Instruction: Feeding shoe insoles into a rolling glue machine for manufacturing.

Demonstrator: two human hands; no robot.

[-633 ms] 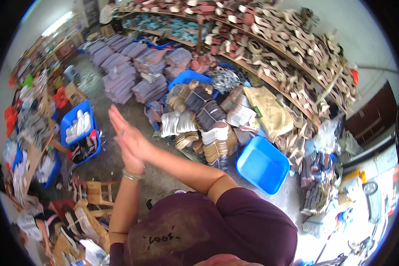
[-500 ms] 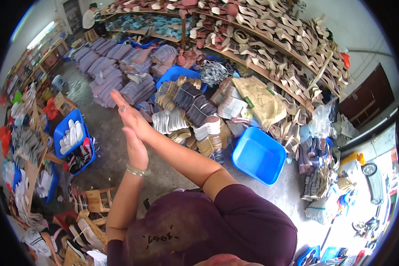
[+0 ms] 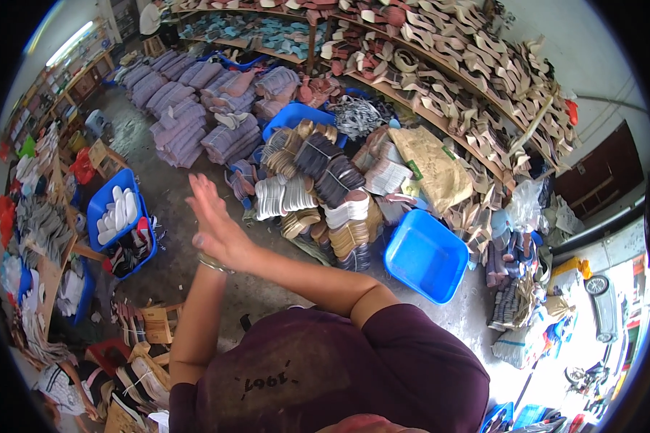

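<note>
My right hand [image 3: 222, 229] reaches across in front of my body, its fingers stretched out and pointing up and away, with nothing seen in it. My left hand is pressed against it from behind and is mostly covered, so its fingers cannot be made out. A light bracelet [image 3: 214, 264] circles my left wrist, close under the right hand's heel. Both hands are raised over the grey floor [image 3: 170, 224]. Past them, tied bundles of white pieces [image 3: 283, 196] and black pieces [image 3: 339, 180] are piled up, apart from my hands.
An empty blue tub [image 3: 427, 256] stands at right. At left, another blue tub [image 3: 96, 204] holds white sole-shaped pieces. Purple-grey bundles [image 3: 177, 130] cover the far floor. Shelves of curved pieces [image 3: 440, 86] line the back. People are at far left [image 3: 150, 20] and lower left [image 3: 61, 390].
My right hand has moved down and slightly right, over my left hand, which showed more before. The surroundings shift slightly in the picture.
</note>
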